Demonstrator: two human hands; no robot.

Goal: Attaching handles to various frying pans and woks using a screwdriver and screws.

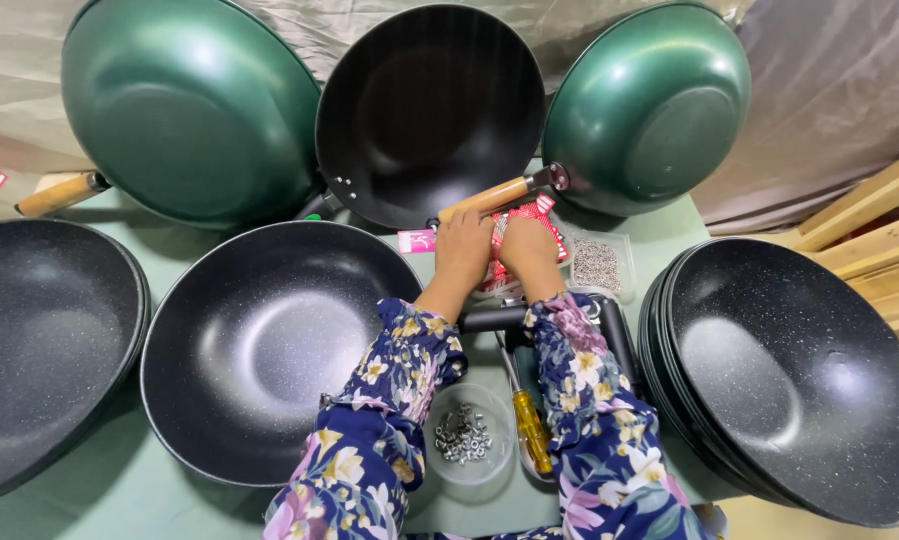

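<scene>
Head view looks down on a pale green table [130,490] crowded with woks. Counting largest first: two green woks stand tilted at the back, one on the left [190,105] with a wooden handle, one on the right [650,105]; a black wok [430,110] leans between them. A speckled black wok [270,350] lies flat just left of the arms, another [45,340] sits at the far left edge, and a nested stack [790,380] fills the right; how many are in the stack I cannot tell.

Both hands meet at the middle. The left hand [462,250] and right hand [530,250] have fingers curled together on a red-and-white packet [530,215], just under a loose wooden handle [495,195]. That handle looks not yet fixed to a wok, so fitting seems early, judging by the many handleless woks.

Smaller things: one black handle [490,318], one yellow screwdriver [532,430], one round dish of nuts [465,437], one clear tray of small metal parts [598,265].
</scene>
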